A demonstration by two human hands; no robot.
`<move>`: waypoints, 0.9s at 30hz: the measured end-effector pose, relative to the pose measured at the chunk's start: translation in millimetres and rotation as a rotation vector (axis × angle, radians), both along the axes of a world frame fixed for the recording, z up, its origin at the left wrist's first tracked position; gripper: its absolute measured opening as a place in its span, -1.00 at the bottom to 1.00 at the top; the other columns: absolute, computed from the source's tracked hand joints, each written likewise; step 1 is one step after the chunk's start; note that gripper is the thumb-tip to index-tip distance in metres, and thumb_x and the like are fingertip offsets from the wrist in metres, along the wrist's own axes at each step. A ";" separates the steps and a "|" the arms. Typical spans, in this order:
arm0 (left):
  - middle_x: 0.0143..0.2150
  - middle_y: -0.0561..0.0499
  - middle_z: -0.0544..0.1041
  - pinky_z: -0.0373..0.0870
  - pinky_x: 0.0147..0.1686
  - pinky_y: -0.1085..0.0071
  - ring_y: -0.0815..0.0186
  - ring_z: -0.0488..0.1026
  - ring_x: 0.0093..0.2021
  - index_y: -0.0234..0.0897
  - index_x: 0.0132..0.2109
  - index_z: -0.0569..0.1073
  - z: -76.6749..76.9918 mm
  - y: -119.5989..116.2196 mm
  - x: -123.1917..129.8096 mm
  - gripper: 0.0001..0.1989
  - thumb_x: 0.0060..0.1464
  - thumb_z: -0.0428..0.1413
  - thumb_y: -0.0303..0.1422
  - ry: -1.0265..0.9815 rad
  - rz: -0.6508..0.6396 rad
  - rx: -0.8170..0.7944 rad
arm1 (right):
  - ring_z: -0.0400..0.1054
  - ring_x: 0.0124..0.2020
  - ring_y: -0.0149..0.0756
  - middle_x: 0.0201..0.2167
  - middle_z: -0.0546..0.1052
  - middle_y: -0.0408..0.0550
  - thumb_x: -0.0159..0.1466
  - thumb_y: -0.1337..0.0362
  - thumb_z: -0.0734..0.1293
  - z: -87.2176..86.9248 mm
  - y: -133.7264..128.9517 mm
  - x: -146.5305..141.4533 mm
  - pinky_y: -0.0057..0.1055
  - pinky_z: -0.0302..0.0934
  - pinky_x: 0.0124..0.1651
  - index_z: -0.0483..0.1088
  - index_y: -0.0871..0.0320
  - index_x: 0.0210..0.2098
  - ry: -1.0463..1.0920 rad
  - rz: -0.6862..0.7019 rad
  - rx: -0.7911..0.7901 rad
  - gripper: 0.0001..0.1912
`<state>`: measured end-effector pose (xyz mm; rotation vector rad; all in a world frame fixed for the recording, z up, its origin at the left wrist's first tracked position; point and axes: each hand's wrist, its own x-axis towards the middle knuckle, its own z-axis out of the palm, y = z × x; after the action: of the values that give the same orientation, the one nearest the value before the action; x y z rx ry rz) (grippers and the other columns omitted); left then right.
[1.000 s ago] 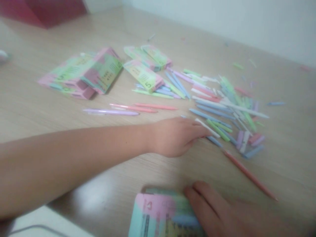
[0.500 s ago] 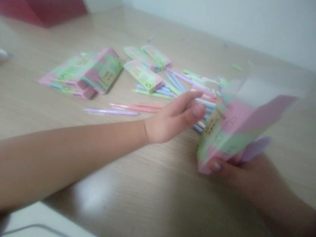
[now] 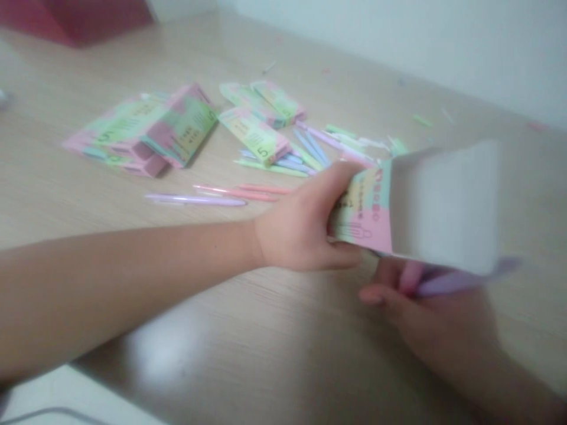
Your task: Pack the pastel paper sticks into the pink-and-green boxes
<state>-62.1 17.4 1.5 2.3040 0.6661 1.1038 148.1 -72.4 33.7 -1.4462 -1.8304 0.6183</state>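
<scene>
My left hand [image 3: 305, 224] is wrapped round the lower part of a pink and green box [image 3: 365, 206]. The box lies tilted, its open end and pale inner flap [image 3: 456, 206] turned to the right. Just below the box, my right hand [image 3: 425, 313] is closed round pens, a purple one [image 3: 460, 282] and a pink one [image 3: 411, 277]; how many it holds is unclear because of blur. Loose pens [image 3: 314, 147] in several colours lie behind my left hand. A purple pen [image 3: 199, 200] and pink pens [image 3: 239, 192] rest beyond my left forearm.
Several similar boxes [image 3: 181, 127] are stacked at the left back, and smaller-looking ones [image 3: 254, 136] lie by the loose pens. A red object [image 3: 80, 20] stands at the top left. The wall [image 3: 420, 47] borders the table [image 3: 230, 319] behind.
My left hand has closed round the box, which my right hand has let go. The box has turned, its opening now facing right. My right hand still holds pens.
</scene>
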 end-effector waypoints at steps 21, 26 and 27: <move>0.13 -0.19 0.47 0.17 0.17 -0.07 -0.09 0.33 0.16 -0.20 0.40 0.26 -2.3 11.4 0.9 -0.29 0.09 0.12 -0.45 0.557 0.322 0.407 | 0.42 -0.60 -0.10 -0.51 0.59 -0.08 0.23 -0.46 0.26 32.2 1.2 43.1 -0.28 0.17 -0.62 0.49 -0.05 -0.36 -0.769 0.136 -0.183 -0.39; 0.09 -0.19 0.49 0.22 0.08 -0.01 -0.09 0.36 0.11 -0.26 0.41 0.25 1.6 9.1 2.1 -0.30 0.11 0.10 -0.44 0.614 0.250 0.457 | 0.56 -0.28 0.07 -0.21 0.67 0.03 0.30 -0.28 0.27 24.7 18.1 41.4 -0.12 0.33 -0.29 0.52 -0.03 -0.15 -0.798 0.120 -0.343 -0.50; 0.08 -0.20 0.50 0.22 0.08 -0.01 -0.09 0.37 0.11 -0.27 0.42 0.25 2.3 8.7 2.2 -0.30 0.12 0.10 -0.44 0.623 0.230 0.468 | 0.56 -0.27 0.07 -0.19 0.66 0.05 0.31 -0.26 0.27 22.6 20.0 43.7 -0.11 0.32 -0.26 0.51 -0.01 -0.13 -0.813 0.114 -0.363 -0.51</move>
<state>-60.0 26.1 3.7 3.0834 1.0039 0.6615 191.8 -52.3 56.4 -2.0449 -2.5230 0.4597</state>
